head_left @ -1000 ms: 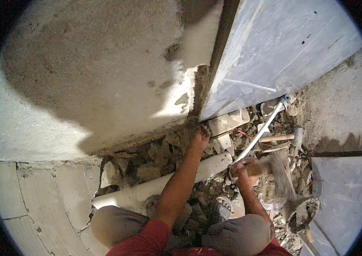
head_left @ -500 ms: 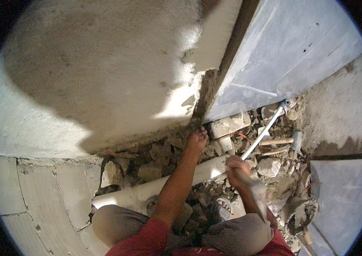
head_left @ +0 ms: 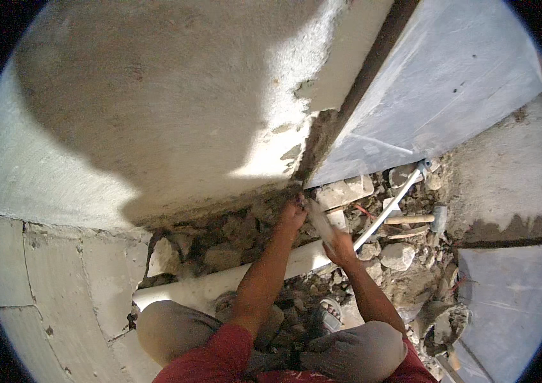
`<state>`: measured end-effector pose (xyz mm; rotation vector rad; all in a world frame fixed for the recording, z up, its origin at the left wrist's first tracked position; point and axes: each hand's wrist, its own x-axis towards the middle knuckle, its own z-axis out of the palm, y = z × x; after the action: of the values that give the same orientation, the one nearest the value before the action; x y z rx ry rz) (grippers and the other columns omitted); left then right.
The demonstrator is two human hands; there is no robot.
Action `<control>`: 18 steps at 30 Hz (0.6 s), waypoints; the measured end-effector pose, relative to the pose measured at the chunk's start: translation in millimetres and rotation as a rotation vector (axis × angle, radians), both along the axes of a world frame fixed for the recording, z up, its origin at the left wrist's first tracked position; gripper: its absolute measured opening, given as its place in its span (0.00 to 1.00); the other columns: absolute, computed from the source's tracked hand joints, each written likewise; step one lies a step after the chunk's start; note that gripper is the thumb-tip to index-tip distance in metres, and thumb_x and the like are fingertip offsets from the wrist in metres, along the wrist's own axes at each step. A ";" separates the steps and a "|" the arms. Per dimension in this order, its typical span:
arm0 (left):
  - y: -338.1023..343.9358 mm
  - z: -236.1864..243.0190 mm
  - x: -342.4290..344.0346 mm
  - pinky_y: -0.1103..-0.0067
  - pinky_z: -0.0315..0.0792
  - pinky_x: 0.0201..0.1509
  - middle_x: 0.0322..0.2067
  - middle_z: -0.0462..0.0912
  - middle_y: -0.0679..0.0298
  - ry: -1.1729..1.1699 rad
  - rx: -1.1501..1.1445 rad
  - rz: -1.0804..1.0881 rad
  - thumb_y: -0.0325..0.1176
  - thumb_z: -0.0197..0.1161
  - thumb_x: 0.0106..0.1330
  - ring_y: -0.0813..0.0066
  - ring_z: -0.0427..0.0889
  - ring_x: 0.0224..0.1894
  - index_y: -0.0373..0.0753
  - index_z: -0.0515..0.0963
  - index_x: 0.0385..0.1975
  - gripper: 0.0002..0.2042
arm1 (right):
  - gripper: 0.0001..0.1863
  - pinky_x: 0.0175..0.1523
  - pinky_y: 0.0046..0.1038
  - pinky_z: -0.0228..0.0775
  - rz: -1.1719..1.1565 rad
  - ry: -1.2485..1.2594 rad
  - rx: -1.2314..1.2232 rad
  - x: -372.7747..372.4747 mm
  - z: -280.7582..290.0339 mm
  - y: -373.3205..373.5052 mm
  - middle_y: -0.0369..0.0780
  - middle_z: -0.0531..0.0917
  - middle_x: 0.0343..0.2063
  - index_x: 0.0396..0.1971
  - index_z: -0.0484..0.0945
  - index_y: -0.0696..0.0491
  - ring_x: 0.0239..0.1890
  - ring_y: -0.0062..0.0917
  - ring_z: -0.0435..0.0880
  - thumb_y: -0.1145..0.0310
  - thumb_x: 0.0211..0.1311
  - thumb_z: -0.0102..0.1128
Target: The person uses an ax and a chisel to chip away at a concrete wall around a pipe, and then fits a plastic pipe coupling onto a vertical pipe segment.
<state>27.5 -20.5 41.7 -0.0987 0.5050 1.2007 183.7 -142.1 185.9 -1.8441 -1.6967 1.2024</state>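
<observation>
My left hand [head_left: 293, 214] is closed at the foot of the rough plastered wall [head_left: 194, 147], beside the dark vertical channel [head_left: 314, 143], round something small I cannot make out. My right hand [head_left: 338, 246] grips a hammer [head_left: 319, 220], motion-blurred, its upper end beside the left hand's fingers. Below both lies a thick white pipe [head_left: 181, 293]. A thin white pipe [head_left: 392, 204] with a blue-grey fitting slants up to the right behind my right hand.
Broken rubble [head_left: 397, 255], a second hammer [head_left: 411, 219] and pale blocks [head_left: 344, 191] fill the trench. A bluish panel [head_left: 424, 76] stands beyond, another [head_left: 513, 300] lies right. Cracked pale blocks [head_left: 54, 287] line the left. A broken bucket-like piece [head_left: 446, 322] sits lower right.
My right hand has swung the hammer up and leftward from over the right-hand rubble to beside my left hand, which stays at the wall's foot. The view has shifted slightly.
</observation>
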 end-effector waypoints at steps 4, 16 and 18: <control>-21.1 39.6 23.8 0.73 0.67 0.27 0.24 0.74 0.65 0.152 -0.026 -0.031 0.31 0.50 0.64 0.73 0.69 0.21 0.39 0.71 0.32 0.04 | 0.20 0.38 0.40 0.68 0.111 -0.200 0.047 4.0 45.4 -8.8 0.57 0.76 0.27 0.41 0.69 0.63 0.35 0.49 0.76 0.67 0.48 0.54; 13.1 50.7 -5.9 0.72 0.68 0.28 0.24 0.73 0.62 0.224 -0.140 0.048 0.32 0.50 0.63 0.70 0.70 0.25 0.39 0.71 0.29 0.05 | 0.15 0.34 0.39 0.69 0.275 -0.295 0.215 -19.1 19.0 3.1 0.51 0.76 0.24 0.35 0.70 0.60 0.29 0.43 0.76 0.67 0.48 0.51; -9.5 37.0 -19.4 0.72 0.68 0.28 0.23 0.73 0.62 -0.131 0.181 0.006 0.32 0.51 0.61 0.69 0.71 0.24 0.40 0.71 0.29 0.04 | 0.14 0.33 0.39 0.68 0.237 -0.176 0.325 -21.6 66.0 -11.5 0.50 0.75 0.23 0.34 0.70 0.59 0.28 0.43 0.76 0.68 0.48 0.51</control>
<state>8.1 -30.0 78.7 -0.0238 0.2798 1.2316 162.1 -153.6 251.9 -1.6241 -2.1133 0.7991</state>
